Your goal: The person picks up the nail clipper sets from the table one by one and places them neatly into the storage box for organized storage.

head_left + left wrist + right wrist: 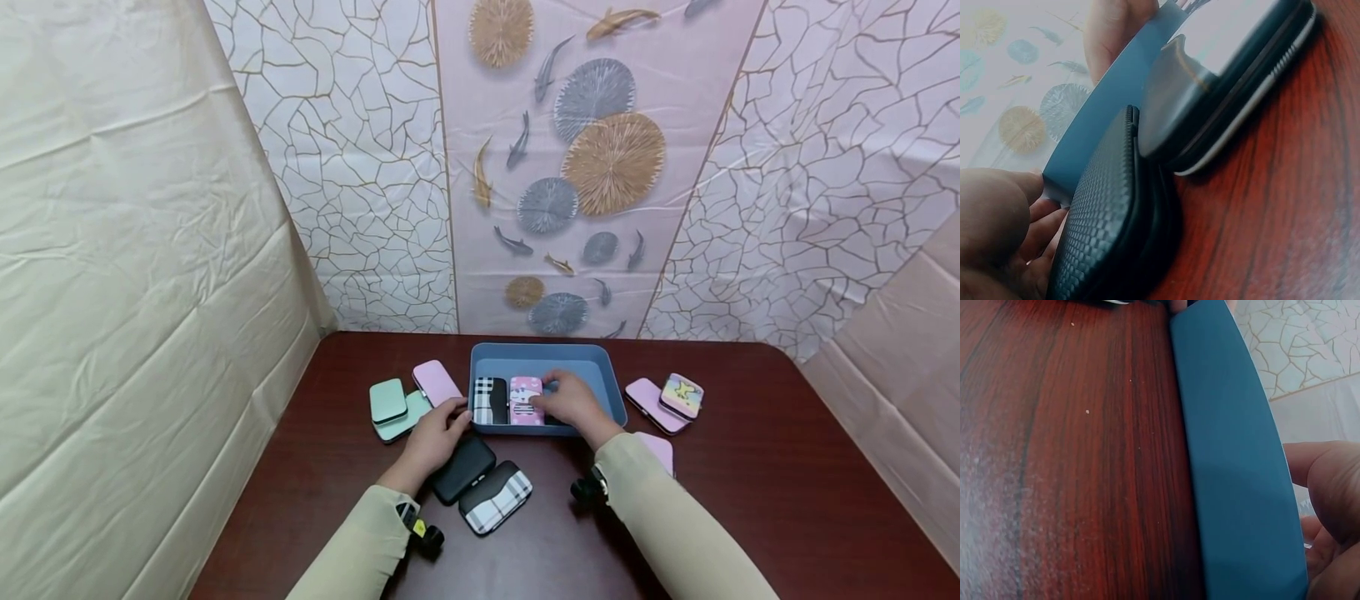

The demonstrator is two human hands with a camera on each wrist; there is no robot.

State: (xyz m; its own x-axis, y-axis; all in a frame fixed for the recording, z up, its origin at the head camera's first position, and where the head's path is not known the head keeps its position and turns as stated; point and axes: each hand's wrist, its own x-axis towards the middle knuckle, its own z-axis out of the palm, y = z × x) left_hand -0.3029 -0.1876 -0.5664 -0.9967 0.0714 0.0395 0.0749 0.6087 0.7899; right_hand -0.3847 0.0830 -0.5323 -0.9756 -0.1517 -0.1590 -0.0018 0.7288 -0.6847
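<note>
A blue tray [540, 350] stands at the far middle of the table. My left hand [437, 442] grips its near left corner, and the left wrist view shows the thumb at the rim. Inside the tray, a black case with a plaid panel [491, 402] lies at the left. Beside it is a pink case with a cartoon print [526, 414]. My right hand [573, 402] reaches over the near wall and holds this pink case at its right side, thumb on its face. A dark item [557, 421] shows partly under that hand.
Near my left hand lie a black woven-texture case [465, 469] and a black-and-plaid case [497, 498]. Mint cases [387, 400] and a pink case [437, 383] lie left of the tray. To its right are pink cases [651, 404] and a small yellow-patterned case [682, 395].
</note>
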